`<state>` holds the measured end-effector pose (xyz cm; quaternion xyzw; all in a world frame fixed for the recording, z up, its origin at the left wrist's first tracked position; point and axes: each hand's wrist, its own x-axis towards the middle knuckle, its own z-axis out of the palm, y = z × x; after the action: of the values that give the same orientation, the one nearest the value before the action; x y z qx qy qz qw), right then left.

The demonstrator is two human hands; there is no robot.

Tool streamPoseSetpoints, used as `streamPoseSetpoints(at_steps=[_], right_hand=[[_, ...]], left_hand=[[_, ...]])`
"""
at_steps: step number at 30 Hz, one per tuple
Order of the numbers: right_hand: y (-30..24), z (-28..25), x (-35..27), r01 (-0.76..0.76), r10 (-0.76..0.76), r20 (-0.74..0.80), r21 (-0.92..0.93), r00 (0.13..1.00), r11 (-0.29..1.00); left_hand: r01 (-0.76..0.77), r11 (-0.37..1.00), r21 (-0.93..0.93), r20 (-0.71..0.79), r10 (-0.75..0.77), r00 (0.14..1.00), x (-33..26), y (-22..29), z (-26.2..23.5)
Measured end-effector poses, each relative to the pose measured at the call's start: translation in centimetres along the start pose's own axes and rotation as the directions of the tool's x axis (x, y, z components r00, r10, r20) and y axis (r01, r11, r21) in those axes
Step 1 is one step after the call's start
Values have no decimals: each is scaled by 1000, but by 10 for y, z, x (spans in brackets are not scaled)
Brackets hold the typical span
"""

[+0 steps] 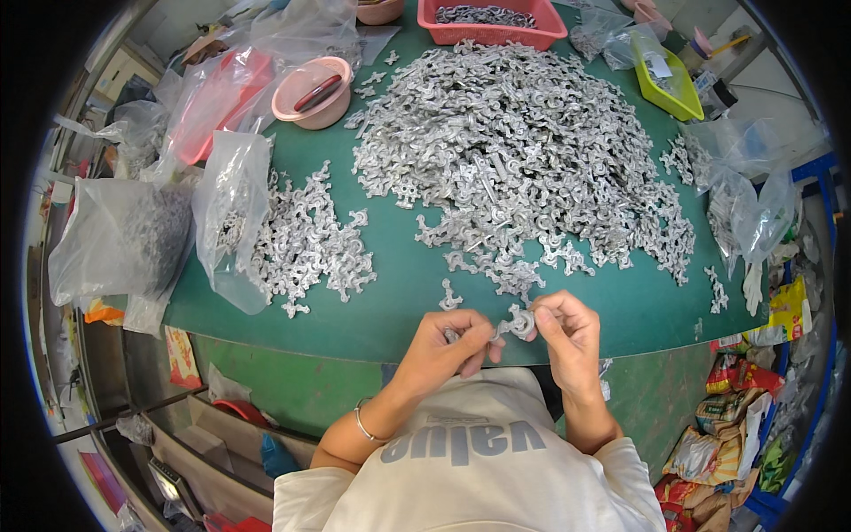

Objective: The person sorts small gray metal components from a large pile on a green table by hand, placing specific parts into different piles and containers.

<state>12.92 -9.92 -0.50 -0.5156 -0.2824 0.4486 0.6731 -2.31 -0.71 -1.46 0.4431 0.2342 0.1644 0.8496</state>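
Both hands, left hand [449,344] and right hand [562,326], pinch apparently one small metal piece [518,323] at the green table's [399,293] near edge.

Big parts heap [523,151] on table [399,293], smaller pile [306,239] left

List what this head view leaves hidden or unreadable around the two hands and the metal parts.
- Metal part, head view: partly covered by fingertips of the left hand and right hand; its shape is too small to tell.
- Big pile: single pieces blur together.
- Red tray: cut off by the top edge.
- Plastic bag: film hides the contents.
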Motion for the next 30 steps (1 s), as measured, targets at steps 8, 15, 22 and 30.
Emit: streamPoseSetpoints(at_steps=[8,15,22,30], right_hand=[[10,1,6,184,-147,111,-615,983,766],[23,-45,31,106,-296,-47,-871,954,480],[50,-31,38,214,-317,123,-939,940,271],[38,-38,36,232,-406,16,-841,914,489]], left_hand=[[338,897,-283,64,-334,940,17,-3,4],[295,894,-336,-5,-315,949,18,-22,-5],[228,920,-319,-75,-265,961,19,-29,-6],[237,904,-355,-99,-288,953,18,-33,-13]])
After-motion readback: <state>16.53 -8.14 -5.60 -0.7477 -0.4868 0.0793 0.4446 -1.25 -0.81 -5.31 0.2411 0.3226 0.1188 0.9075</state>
